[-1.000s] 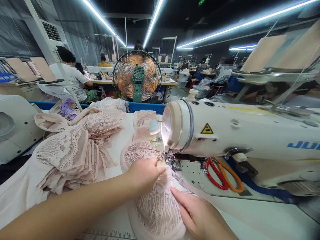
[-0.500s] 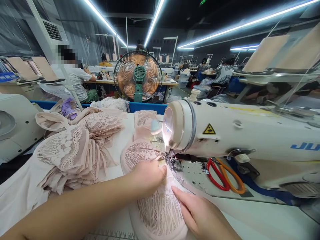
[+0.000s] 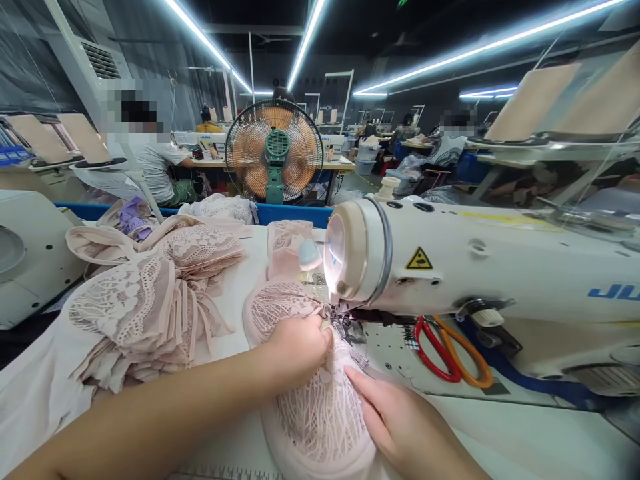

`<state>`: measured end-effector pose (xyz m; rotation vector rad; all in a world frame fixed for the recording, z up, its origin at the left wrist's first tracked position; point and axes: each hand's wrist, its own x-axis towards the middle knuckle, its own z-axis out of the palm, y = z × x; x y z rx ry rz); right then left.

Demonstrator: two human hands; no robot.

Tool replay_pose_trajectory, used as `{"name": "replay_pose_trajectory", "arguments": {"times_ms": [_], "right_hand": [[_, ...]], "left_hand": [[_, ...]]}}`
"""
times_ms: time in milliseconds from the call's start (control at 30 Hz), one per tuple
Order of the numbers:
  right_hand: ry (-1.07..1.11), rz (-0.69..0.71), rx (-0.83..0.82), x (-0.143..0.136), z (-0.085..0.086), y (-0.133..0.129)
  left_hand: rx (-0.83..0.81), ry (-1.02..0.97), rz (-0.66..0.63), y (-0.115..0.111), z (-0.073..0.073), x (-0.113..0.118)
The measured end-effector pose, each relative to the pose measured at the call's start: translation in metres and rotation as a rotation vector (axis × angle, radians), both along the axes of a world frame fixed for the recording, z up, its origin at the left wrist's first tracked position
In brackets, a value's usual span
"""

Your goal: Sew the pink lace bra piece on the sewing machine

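Sewing table (image 3: 500, 433): lace cup (image 3: 315, 413) runs lengthwise toward needle (image 3: 340, 319), left hand (image 3: 297, 347) pinching its edge nearer needle, right hand (image 3: 405, 430) flat, pressing behind.

A yellow triangular warning sticker (image 3: 419, 259) with a black symbol sits on the arm of the white industrial sewing machine (image 3: 500, 267), up and to the right of the fingers. Farther right on that arm, blue letters (image 3: 614, 292) read "JU" before the frame edge cuts them off.
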<state>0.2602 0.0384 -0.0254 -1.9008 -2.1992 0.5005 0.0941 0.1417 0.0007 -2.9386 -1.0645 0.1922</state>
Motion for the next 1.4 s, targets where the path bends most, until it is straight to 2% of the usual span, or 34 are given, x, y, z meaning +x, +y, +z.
{"name": "replay_pose_trajectory", "arguments": {"times_ms": [167, 400, 667, 800, 933, 1100, 1167, 1233, 1300, 1400], "right_hand": [[-0.025, -0.004, -0.029, -0.001, 0.005, 0.003], [-0.075, -0.004, -0.078, -0.003, 0.01, 0.007], [-0.139, -0.042, -0.208, -0.012, 0.022, 0.016], [-0.215, -0.063, -0.215, -0.018, 0.028, 0.02], [-0.245, -0.062, -0.176, -0.017, 0.024, 0.018], [-0.213, -0.074, 0.007, -0.002, 0.012, -0.006], [-0.2, -0.02, 0.034, 0.003, 0.01, -0.015], [-0.209, 0.055, -0.012, 0.005, 0.01, -0.02], [-0.227, 0.09, -0.053, 0.005, 0.011, -0.021], [-0.235, 0.097, -0.062, 0.006, 0.011, -0.018]], "left_hand": [[-0.106, 0.08, 0.042, -0.001, 0.012, 0.006], [-0.16, 0.107, 0.07, -0.004, 0.024, 0.01], [-0.185, 0.097, 0.096, -0.002, 0.023, 0.012], [-0.158, 0.076, 0.096, 0.001, 0.021, 0.012], [-0.124, 0.058, 0.116, 0.009, 0.02, 0.008], [-0.07, 0.02, 0.111, 0.013, 0.018, -0.012], [-0.014, -0.041, 0.078, 0.005, 0.018, -0.025], [0.028, -0.109, 0.056, -0.009, 0.017, -0.04], [-0.018, -0.106, 0.092, -0.024, 0.017, -0.053], [-0.203, 0.046, 0.214, -0.038, 0.02, -0.063]]}}
